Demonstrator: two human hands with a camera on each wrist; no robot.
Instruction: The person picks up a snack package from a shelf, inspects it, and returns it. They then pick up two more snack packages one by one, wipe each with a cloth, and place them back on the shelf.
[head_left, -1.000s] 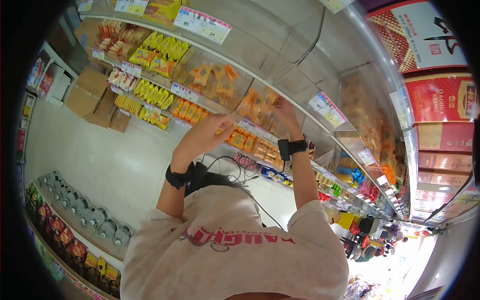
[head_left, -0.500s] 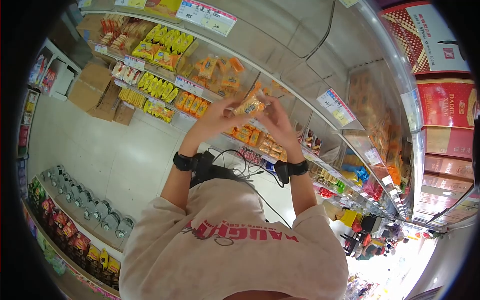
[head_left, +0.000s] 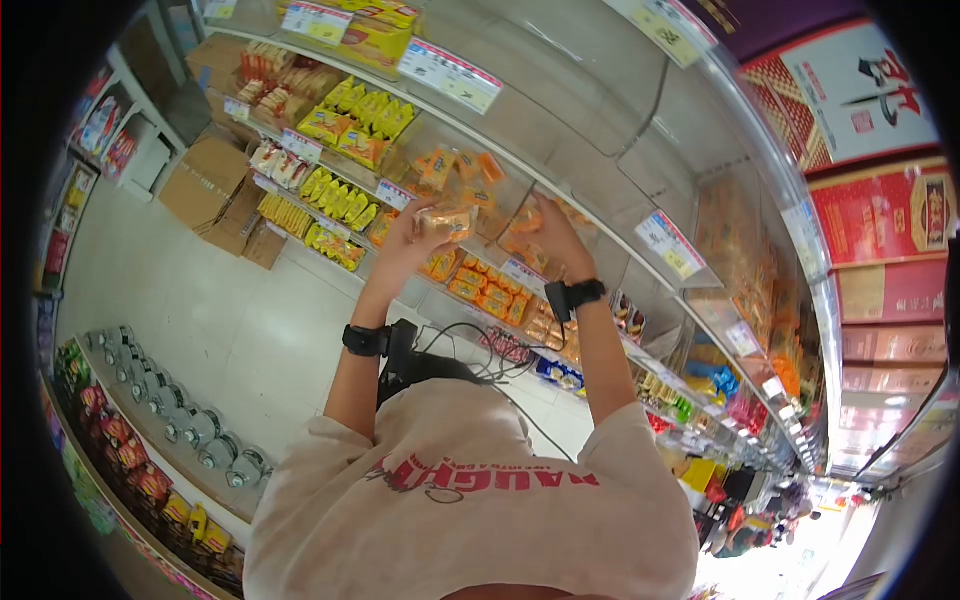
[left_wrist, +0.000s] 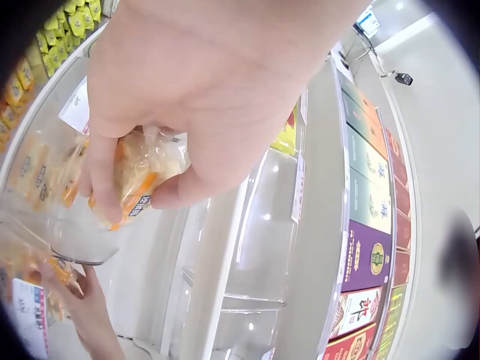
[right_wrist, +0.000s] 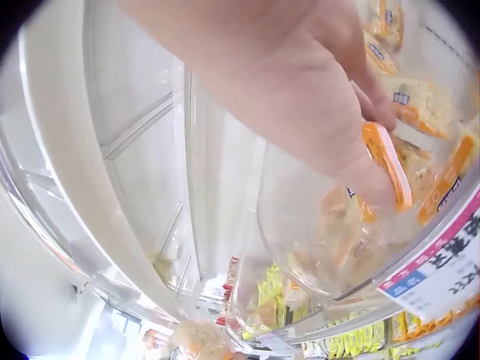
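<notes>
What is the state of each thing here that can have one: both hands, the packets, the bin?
left hand: raised, grips the snack packet.
snack packet: held in the air, outside the bin.
right hand: inside the clear bin, pinches an orange packet.
clear bin: partly filled with packets.

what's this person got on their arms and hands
Bare hands, no gloves. The left hand and right hand each carry a black wrist strap with a small black box. Thin black cables loop between the arms. The sleeves are short, loose and pale pink.
</notes>
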